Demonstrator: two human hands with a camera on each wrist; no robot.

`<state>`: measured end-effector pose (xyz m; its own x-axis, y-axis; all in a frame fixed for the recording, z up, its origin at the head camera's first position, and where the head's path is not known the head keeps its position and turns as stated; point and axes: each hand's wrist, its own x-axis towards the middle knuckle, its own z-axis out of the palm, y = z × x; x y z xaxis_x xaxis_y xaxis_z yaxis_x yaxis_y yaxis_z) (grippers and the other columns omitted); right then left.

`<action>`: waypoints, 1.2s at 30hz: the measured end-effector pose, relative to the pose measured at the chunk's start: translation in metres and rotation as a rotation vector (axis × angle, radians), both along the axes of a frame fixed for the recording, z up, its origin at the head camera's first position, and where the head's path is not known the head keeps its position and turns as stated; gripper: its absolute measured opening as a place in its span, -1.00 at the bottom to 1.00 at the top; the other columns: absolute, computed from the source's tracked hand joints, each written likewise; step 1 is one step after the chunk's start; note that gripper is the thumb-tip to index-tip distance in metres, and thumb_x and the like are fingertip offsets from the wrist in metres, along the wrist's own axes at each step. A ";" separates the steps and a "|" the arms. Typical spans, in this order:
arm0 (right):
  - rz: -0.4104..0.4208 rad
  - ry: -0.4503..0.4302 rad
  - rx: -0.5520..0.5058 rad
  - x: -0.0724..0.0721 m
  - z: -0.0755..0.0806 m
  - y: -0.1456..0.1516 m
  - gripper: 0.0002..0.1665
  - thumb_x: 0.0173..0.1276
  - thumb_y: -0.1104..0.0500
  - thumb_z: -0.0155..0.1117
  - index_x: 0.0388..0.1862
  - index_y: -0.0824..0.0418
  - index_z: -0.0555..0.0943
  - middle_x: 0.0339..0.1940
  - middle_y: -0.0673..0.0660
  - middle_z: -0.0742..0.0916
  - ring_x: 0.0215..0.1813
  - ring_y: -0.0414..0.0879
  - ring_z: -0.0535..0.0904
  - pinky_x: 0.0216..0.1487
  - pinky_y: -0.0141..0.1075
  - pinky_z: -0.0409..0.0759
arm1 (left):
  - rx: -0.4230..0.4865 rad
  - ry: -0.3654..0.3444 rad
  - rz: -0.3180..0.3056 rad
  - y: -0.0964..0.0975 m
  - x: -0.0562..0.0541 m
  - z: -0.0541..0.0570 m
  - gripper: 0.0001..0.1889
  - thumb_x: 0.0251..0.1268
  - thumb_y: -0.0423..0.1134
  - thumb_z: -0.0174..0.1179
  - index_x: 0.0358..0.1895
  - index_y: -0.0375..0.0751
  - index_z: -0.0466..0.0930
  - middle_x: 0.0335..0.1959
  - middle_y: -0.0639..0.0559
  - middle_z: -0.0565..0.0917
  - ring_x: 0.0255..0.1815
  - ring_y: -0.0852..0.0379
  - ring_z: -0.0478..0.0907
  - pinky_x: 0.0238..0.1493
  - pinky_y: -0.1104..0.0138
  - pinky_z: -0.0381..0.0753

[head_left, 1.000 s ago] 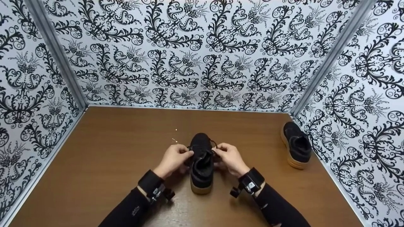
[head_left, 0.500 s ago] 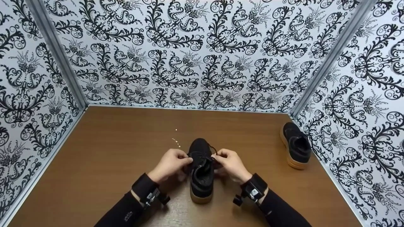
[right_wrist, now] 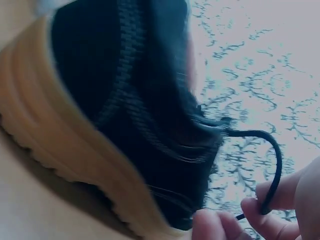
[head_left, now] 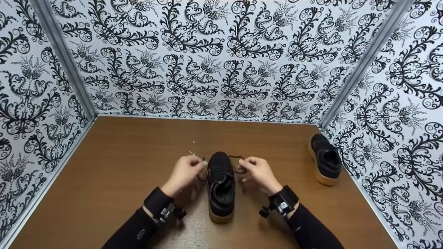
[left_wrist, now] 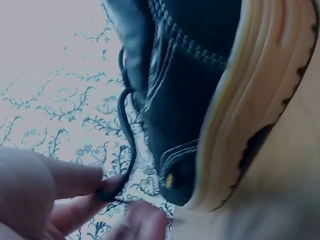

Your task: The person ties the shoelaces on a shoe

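A black shoe with a tan gum sole stands on the table between my hands, its toe pointing away from me. On its left side, my left hand pinches a black shoelace between thumb and fingers. Opposite, my right hand grips the other black lace end, which runs out from the top of the shoe in a loose curve. Both hands are apart from the shoe body. A crossing of the laces lies over the tongue, but its exact form is too small to tell.
A matching black shoe stands at the right edge of the brown table, near the patterned side wall. Small pale specks lie beyond my left hand. Patterned panels close off the back and both sides.
The shoe has slid slightly towards me. My hands, earlier close against its sides, have moved outwards, drawing the lace ends out to left and right.
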<state>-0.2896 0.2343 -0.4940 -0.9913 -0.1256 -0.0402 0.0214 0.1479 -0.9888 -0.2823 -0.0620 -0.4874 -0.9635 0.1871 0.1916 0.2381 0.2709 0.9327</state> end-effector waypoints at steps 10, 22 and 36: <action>-0.087 0.033 -0.131 -0.019 0.029 0.009 -0.68 0.65 0.09 0.44 -0.23 0.33 0.74 -0.19 0.23 0.82 -0.24 -0.03 0.73 -0.55 -0.40 0.61 | 0.562 -0.094 -0.003 -0.007 -0.021 0.026 -0.79 0.72 -0.29 0.26 -0.02 -0.41 0.76 -0.15 -0.26 0.87 -0.16 -0.10 0.87 0.00 0.10 0.86; -0.102 0.201 -0.071 -0.033 0.061 0.004 -0.69 0.70 0.11 0.38 -0.13 0.38 0.78 -0.14 0.36 0.82 -0.28 -0.05 0.72 -0.54 -0.39 0.62 | 0.658 -0.036 0.070 0.003 -0.026 0.045 -0.79 0.75 -0.30 0.21 -0.04 -0.40 0.75 -0.25 -0.21 0.83 -0.20 -0.09 0.86 -0.01 0.11 0.85; -0.142 0.423 -0.006 -0.026 0.087 0.006 -0.75 0.64 0.15 0.46 -0.13 0.36 0.78 -0.26 0.30 0.81 -0.32 -0.04 0.69 -0.51 -0.33 0.61 | 0.384 0.195 0.089 0.019 -0.020 0.058 -0.76 0.62 -0.17 0.41 -0.25 -0.24 0.85 -0.43 -0.16 0.78 -0.48 0.10 0.65 -0.37 0.36 0.66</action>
<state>-0.3160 0.2402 -0.4066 -0.9278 0.0135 0.3727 -0.3654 0.1673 -0.9157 -0.3022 -0.0430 -0.4297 -0.9116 -0.0152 0.4109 0.4110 -0.0598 0.9097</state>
